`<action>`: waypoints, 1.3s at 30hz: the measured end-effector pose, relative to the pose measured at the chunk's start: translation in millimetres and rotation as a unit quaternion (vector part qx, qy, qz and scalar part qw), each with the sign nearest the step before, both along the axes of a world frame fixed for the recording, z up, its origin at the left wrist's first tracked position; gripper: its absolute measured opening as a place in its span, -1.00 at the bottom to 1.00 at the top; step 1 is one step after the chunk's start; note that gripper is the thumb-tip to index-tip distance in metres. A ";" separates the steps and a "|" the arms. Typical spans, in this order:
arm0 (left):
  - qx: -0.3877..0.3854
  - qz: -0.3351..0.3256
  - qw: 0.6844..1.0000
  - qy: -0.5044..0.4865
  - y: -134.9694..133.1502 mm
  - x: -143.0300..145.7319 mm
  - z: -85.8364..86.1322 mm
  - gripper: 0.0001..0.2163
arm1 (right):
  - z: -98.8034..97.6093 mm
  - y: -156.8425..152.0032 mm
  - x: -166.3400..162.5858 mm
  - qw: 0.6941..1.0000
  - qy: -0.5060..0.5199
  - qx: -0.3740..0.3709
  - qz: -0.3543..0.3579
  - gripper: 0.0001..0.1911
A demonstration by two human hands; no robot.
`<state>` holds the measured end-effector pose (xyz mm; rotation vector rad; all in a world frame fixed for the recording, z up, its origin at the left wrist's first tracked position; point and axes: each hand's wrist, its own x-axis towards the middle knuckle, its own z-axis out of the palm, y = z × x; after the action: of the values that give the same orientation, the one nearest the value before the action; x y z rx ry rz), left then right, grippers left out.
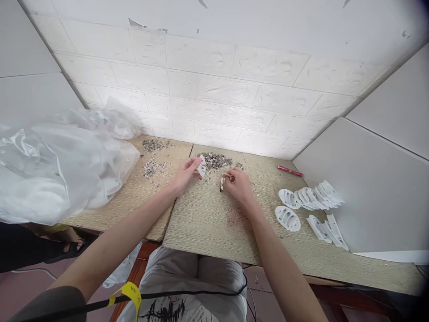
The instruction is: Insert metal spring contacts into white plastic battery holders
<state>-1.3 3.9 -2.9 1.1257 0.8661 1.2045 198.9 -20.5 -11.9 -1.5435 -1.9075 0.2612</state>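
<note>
A white slotted plastic disc (201, 167) is pinched between the thumb and fingers of my left hand (186, 174), tilted above the table. My right hand (239, 184) is closed on a small narrow tan-and-metal piece (221, 182), which hangs down past the fingertips; its exact kind is too small to make out. Just behind both hands lies a pile of small metal parts (217, 161). The two hands are a short way apart, and the right fingers partly hide what they grip.
More white slotted discs (287, 218) stand and lie at the right, near a grey panel (365, 188). A red pen (290, 171) is behind them. Smaller heaps of metal bits (154, 168) lie at left, beside a large clear plastic bag (67, 165). A black cable (187, 294) crosses my lap.
</note>
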 end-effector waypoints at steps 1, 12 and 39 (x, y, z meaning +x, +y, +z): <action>0.001 0.000 1.000 0.004 -0.1 0.0 0.1 -0.56 | 0.4 -0.2 -0.4 0.999 -0.015 -0.003 -0.031 -0.81; 0.005 -0.012 1.000 0.017 -0.5 1.3 -0.5 -0.57 | -3.6 -1.4 -6.5 0.994 -0.088 -0.048 -0.049 -0.88; -0.034 -0.072 0.996 -0.041 -2.0 2.8 -1.0 -0.61 | 3.2 -8.9 -17.3 0.992 0.057 -0.051 0.100 -0.75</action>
<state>1.5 1.9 -3.9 1.0586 0.7450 1.0873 181.6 -29.4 -8.7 -1.3702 -1.9847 0.5322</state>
